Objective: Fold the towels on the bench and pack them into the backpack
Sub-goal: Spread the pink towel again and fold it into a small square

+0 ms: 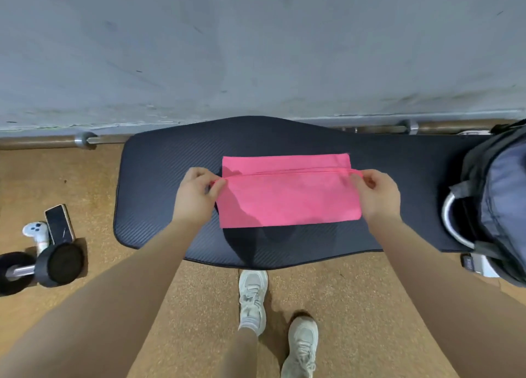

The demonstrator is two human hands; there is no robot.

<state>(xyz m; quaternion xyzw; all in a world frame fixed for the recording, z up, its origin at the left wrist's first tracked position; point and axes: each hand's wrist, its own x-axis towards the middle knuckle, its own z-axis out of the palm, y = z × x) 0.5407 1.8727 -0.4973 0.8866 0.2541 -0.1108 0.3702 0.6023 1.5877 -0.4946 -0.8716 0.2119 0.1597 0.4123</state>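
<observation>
Pink towel (287, 198) laid flat on black bench pad (159, 184); long axis runs hand to hand. Raised fold edge spans between fingertips. Left end pinched by left hand (196, 194), right end pinched by right hand (375, 192); fingers curled on cloth. Far layer lies beyond fingers. Open backpack (495, 201) nearer right hand.

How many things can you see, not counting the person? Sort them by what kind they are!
Towel: 1, pink towel
Bench: 1
Backpack: 1
Phone: 1
Game controller: 1
Dumbbell: 1
Total: 6
</observation>
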